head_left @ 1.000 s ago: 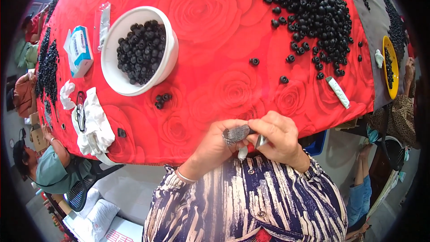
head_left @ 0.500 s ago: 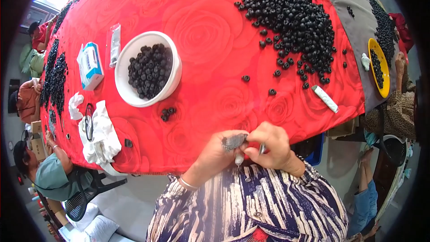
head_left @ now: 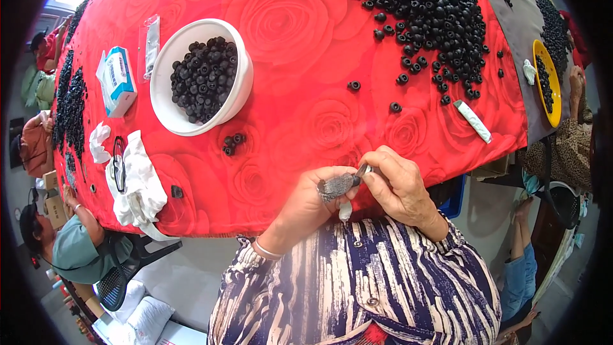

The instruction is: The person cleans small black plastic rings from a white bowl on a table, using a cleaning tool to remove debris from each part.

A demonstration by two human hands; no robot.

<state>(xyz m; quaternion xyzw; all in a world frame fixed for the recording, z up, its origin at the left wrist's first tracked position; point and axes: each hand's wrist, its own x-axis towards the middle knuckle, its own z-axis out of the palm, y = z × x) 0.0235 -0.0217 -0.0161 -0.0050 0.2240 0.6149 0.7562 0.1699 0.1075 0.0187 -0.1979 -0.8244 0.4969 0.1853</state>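
Note:
My two hands meet close in front of my chest, at the near edge of the red tablecloth. In my left hand (head_left: 305, 201), fingers closed, there is a small grey, rough-surfaced piece (head_left: 338, 186) with a dark tip; its kind is unclear. My right hand (head_left: 402, 188) pinches a slim metal tool (head_left: 364, 170) against that tip; whether it is tweezers or a blade does not show. A white bit (head_left: 345, 211) sticks out below the left fingers. Beyond my hands lie a few loose black ring-shaped parts (head_left: 396, 107).
A white bowl (head_left: 161, 99) of black parts stands left; a large heap (head_left: 428, 22) lies far right. Around them are a blue-white box (head_left: 119, 83), white cloth (head_left: 137, 185) with dark-framed glasses, a pale-handled cutter (head_left: 472, 121) and a yellow plate (head_left: 556, 105). Other people sit at both sides.
My right hand has turned, its metal tool now at the dark tip of the grey piece. The view has shifted slightly, so the table things sit a little higher.

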